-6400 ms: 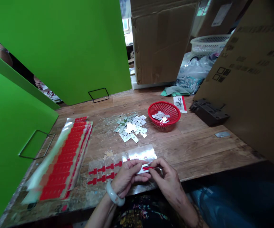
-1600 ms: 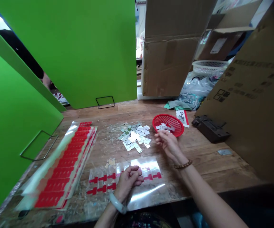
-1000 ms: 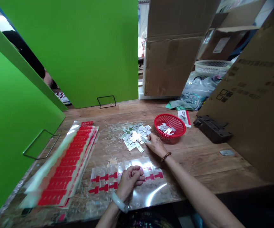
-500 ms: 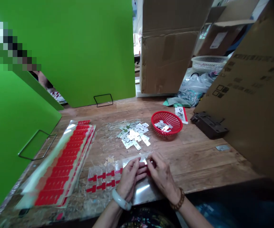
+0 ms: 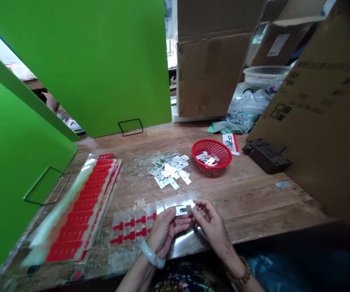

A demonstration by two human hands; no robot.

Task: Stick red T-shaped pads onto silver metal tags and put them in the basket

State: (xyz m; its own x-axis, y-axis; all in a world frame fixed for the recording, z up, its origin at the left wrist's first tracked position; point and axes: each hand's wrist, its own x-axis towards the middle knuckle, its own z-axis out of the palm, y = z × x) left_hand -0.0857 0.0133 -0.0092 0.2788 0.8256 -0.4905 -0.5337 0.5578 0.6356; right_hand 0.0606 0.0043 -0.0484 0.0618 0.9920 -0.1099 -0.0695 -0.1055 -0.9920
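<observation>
Between my two hands is a small flat metal plate with a dark slot-shaped mark. My left hand pinches its left end, with the other fingers stretched out beneath. At its right end, the thumb and fingertips of my right hand close on the plate. Under my hands lies a clear plastic sheet with red T-shaped stickers on its left part. Beyond them is a loose pile of similar metal plates. A red basket behind to the right holds several more.
Stacked sheets of red stickers lie at the left. Green panels and a cardboard box close off the back. A dark metal block and a single plate lie at the right. Another person's hand shows through the left gap.
The metal plate has come into clear view between my hands. My right hand has shifted slightly right and turned, its fingers opening away from my left hand. The camera view has shifted slightly.
</observation>
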